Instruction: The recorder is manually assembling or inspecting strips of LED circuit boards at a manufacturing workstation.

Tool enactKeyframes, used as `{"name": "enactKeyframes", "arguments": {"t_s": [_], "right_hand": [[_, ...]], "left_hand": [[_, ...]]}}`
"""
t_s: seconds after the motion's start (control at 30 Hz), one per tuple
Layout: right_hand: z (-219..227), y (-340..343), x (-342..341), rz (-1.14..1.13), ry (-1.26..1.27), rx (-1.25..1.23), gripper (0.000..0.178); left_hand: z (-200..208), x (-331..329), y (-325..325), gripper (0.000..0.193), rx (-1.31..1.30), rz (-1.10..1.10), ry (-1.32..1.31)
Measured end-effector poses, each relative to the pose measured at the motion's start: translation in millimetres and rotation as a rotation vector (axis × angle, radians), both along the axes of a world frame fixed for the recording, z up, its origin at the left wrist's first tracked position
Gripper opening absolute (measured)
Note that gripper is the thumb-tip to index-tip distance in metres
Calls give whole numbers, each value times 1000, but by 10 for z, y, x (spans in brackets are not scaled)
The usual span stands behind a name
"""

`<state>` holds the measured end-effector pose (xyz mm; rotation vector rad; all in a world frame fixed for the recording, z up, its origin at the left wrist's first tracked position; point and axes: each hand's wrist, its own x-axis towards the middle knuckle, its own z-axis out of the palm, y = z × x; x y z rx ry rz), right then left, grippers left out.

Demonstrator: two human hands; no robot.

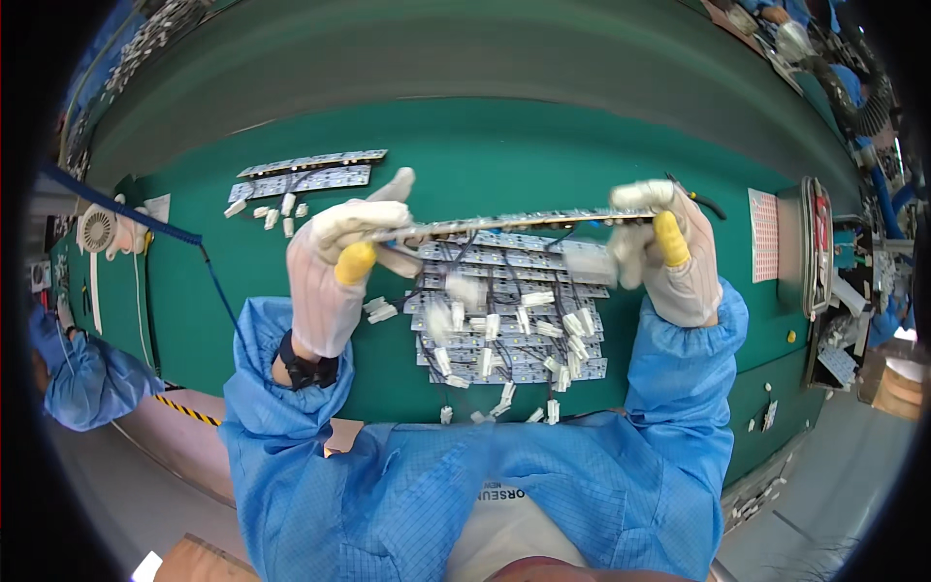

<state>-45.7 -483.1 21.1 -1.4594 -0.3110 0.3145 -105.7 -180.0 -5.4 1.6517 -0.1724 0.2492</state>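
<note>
My left hand [335, 252], in a white glove with a yellow thumb cover, grips the left end of a long thin LED circuit board strip [514, 224]. At the strip's other end, my right hand [671, 247] is closed on it in a matching glove. The strip is held nearly edge-on above the table, its right end slightly higher. Wires with white connectors, smeared by motion, appear just beneath it. Below lies a stack of similar LED strips [572, 371] in overlapping rows, with dark wires and several white plug connectors [486, 362] spread over them.
More LED strips [301, 181] lie at the far left of the green table [194, 281]. Dark-handled pliers [706, 205] rest beyond my right hand. A small white fan [98, 229] stands left, a metal-edged tray [805, 247] right. Another person's blue sleeve [102, 380] shows at left.
</note>
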Motion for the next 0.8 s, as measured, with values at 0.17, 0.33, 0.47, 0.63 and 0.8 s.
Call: {"name": "enactKeyframes", "arguments": {"t_s": [0.17,0.33,0.47,0.63,0.8], "right_hand": [[43,-36,-62,-39,19,-44,49],[32,15,-113,58,38,137,56],[-29,-4,74,65,-364,-195,31],[-118,-133,78,105,18,-14,44],[69,47,7,79,125,56,51]], "left_hand": [[-34,-6,-8,27,246,92,-37],[173,76,-54,24,423,125,25],[-17,69,26,35,165,67,113],[68,82,37,46,546,85,16],[-66,75,-98,35,-224,-78,112]]}}
